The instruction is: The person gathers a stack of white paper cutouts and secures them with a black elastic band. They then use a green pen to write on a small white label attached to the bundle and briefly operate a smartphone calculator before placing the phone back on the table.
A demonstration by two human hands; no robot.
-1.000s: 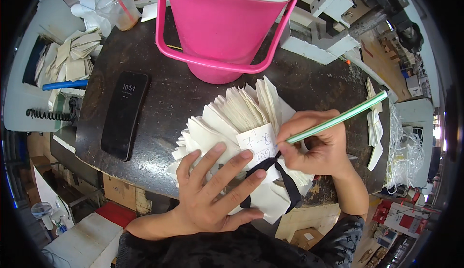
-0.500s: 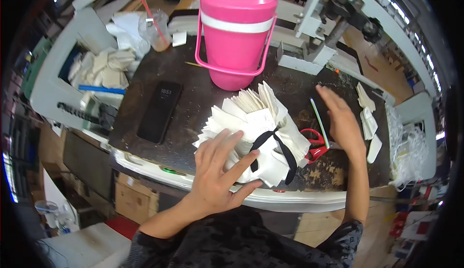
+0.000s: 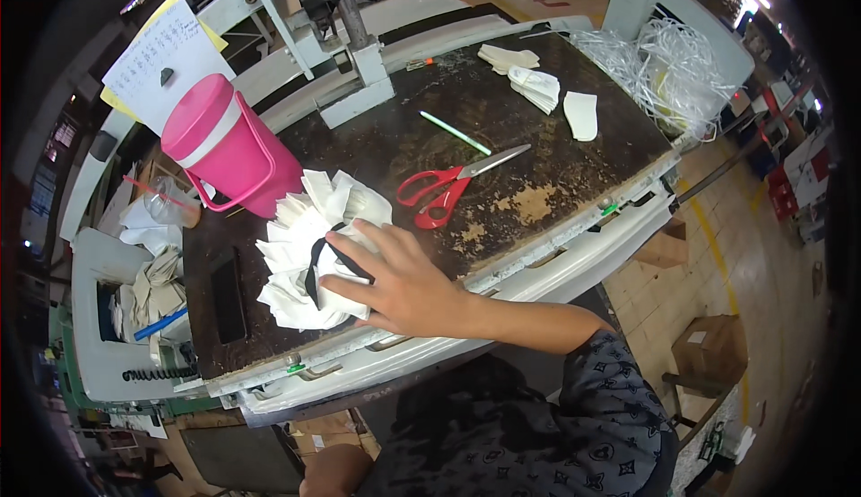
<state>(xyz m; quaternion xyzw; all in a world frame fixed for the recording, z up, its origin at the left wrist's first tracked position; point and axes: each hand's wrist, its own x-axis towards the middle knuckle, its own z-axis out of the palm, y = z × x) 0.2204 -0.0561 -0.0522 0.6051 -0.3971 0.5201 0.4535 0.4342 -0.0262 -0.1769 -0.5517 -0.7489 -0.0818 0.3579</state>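
A bundle of cut white fabric-like pieces (image 3: 296, 273), tied round with a black strip (image 3: 314, 264), lies on the dark worktable (image 3: 377, 174). My right hand (image 3: 404, 286) reaches in from the right and rests on the bundle's near right side. Its fingers are spread across the pieces and the strip; the thumb is partly hidden. Of my left side only a bit of bare arm (image 3: 336, 472) shows at the lower edge, and the hand is out of sight. Just beyond my right hand are red-handled scissors (image 3: 439, 196), blades apart, and a pale green pen (image 3: 456, 134).
A pink lidded bucket (image 3: 224, 143) stands behind the bundle, and a dark phone (image 3: 228, 300) lies left of it. Loose white pieces (image 3: 535, 89) are at the far right, near tangled clear strips (image 3: 673, 75). A grey machine fixture (image 3: 359, 84) rises at the back.
My head view has swung to the right, shifting the table leftward. My right hand has come from beside the scissors onto the bundle. My left hand has left the bundle and dropped out of view.
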